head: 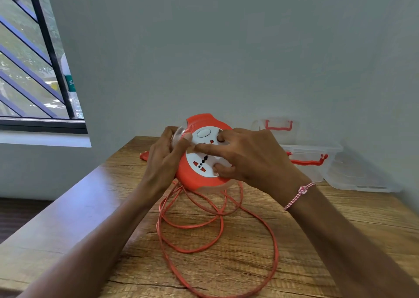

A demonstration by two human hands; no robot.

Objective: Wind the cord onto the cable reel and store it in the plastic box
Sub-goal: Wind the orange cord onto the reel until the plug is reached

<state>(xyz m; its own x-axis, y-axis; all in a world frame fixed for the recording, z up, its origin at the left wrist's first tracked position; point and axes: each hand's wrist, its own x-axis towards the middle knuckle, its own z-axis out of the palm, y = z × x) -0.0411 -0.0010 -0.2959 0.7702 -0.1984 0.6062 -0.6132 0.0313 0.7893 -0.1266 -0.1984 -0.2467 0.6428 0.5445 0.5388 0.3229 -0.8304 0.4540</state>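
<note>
The cable reel (199, 173) is a round orange disc with a white socket face, held tilted above the wooden table (249, 252). My left hand (165, 154) grips its left rim, thumb on the white face. My right hand (247, 157) lies on the face with fingers curled on the white centre part. The orange cord (217, 229) hangs from the reel's underside and lies in loose loops on the table. An orange piece (144, 156), probably the plug, shows behind my left hand. The clear plastic box (317, 159) with orange clips stands at the back right.
A clear lid (277, 125) with an orange handle leans against the wall behind the box. Another clear plastic piece (362, 179) lies right of the box. The table's left edge drops to the floor. A barred window (34, 71) is at the left.
</note>
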